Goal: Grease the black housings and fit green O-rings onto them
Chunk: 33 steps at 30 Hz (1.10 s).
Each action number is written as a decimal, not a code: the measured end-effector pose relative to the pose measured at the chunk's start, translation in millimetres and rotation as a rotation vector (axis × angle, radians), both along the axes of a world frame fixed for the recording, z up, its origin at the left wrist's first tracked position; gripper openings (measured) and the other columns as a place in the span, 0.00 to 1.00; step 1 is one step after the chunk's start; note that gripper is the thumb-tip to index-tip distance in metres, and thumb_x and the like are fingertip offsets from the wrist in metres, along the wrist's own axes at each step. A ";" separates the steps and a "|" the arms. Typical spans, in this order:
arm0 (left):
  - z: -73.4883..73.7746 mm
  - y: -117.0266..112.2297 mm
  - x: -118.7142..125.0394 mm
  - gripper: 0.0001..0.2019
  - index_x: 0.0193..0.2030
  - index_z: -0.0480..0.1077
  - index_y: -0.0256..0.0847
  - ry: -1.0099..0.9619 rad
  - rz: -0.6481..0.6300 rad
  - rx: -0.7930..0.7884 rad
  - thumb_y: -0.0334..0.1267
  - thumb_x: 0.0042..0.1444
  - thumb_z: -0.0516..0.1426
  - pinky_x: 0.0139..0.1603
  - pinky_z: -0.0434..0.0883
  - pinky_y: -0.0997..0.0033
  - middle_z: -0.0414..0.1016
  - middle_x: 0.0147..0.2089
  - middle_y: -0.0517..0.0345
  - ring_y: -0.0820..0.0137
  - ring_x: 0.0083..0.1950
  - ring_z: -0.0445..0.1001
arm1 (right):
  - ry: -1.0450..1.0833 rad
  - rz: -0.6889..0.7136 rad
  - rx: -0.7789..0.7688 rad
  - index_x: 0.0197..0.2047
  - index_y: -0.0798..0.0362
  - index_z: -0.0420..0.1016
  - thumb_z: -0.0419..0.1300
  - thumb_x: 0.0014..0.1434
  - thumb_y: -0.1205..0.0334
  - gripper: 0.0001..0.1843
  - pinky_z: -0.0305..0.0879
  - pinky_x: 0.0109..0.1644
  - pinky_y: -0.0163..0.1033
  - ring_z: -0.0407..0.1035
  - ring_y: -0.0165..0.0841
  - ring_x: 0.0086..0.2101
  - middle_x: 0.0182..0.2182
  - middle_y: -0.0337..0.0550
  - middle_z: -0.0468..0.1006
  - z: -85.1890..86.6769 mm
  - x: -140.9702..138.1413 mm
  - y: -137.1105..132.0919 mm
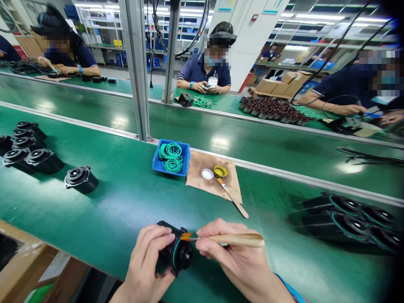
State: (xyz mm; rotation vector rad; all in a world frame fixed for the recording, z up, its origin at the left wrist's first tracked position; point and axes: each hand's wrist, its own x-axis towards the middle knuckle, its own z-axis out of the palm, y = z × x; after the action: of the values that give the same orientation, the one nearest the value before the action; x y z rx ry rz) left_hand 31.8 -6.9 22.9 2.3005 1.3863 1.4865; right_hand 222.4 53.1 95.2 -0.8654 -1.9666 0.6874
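My left hand (151,261) is wrapped round a black cylindrical housing (168,248), which lies tilted with its stepped end toward the right. A green sealing ring (175,254) circles that end. Between thumb and fingers, my right hand (233,256) grips a paintbrush (240,240) by its pale wooden handle. Its orange bristles touch the housing at the upper part of the ring. Farther back, a second brush (232,198) rests on a stained cardboard sheet (197,168), beside a yellow-rimmed dish (220,171) and a white round lid or dish (207,174).
A blue bin (155,165) holds several green rings. One black housing (81,180) stands at left near a group of others (41,160). Ringed housings (344,219) sit at right. A metal post (135,71) rises at the table's far edge; co-workers (205,71) sit beyond.
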 end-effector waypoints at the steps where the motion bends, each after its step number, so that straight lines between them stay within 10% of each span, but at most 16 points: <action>1: -0.4 -0.1 0.4 0.17 0.53 0.69 0.35 0.011 0.002 0.007 0.24 0.56 0.61 0.54 0.74 0.67 0.76 0.47 0.48 0.63 0.51 0.75 | -0.014 0.000 0.024 0.29 0.50 0.77 0.57 0.71 0.49 0.21 0.67 0.22 0.28 0.71 0.26 0.16 0.17 0.34 0.77 1.0 -0.8 -0.8; 11: -1.6 1.4 3.8 0.18 0.55 0.68 0.36 0.004 0.032 -0.026 0.26 0.57 0.59 0.53 0.75 0.64 0.76 0.48 0.47 0.61 0.50 0.74 | -0.088 0.194 0.121 0.39 0.50 0.73 0.54 0.73 0.52 0.14 0.69 0.27 0.32 0.73 0.29 0.21 0.23 0.37 0.79 -5.3 0.8 -16.1; 21: 6.1 6.7 -3.8 0.22 0.49 0.70 0.43 -0.122 0.130 -0.182 0.41 0.50 0.71 0.44 0.79 0.64 0.79 0.44 0.52 0.61 0.44 0.80 | -0.447 0.371 0.442 0.27 0.51 0.72 0.45 0.75 0.63 0.26 0.65 0.28 0.38 0.62 0.31 0.18 0.17 0.38 0.71 2.6 0.3 -12.7; 28: -1.0 3.6 -6.9 0.31 0.48 0.71 0.44 -0.348 0.093 -0.402 0.63 0.44 0.69 0.46 0.79 0.64 0.80 0.45 0.53 0.60 0.45 0.82 | -0.054 0.129 0.125 0.48 0.44 0.70 0.44 0.76 0.57 0.14 0.67 0.30 0.33 0.69 0.30 0.22 0.23 0.36 0.75 11.6 20.9 1.9; 33: -3.1 3.0 -2.4 0.29 0.47 0.70 0.44 -0.299 0.125 -0.325 0.61 0.47 0.68 0.45 0.79 0.66 0.79 0.44 0.53 0.61 0.45 0.82 | -0.087 0.032 -0.063 0.43 0.45 0.68 0.50 0.74 0.55 0.08 0.72 0.40 0.33 0.78 0.32 0.37 0.38 0.40 0.81 -0.2 12.1 2.2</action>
State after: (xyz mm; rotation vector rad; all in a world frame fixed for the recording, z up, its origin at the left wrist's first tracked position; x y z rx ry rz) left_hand 29.3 -3.9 19.9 1.7515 1.5672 1.4360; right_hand 234.5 55.3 95.0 -0.9177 -2.0491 0.7453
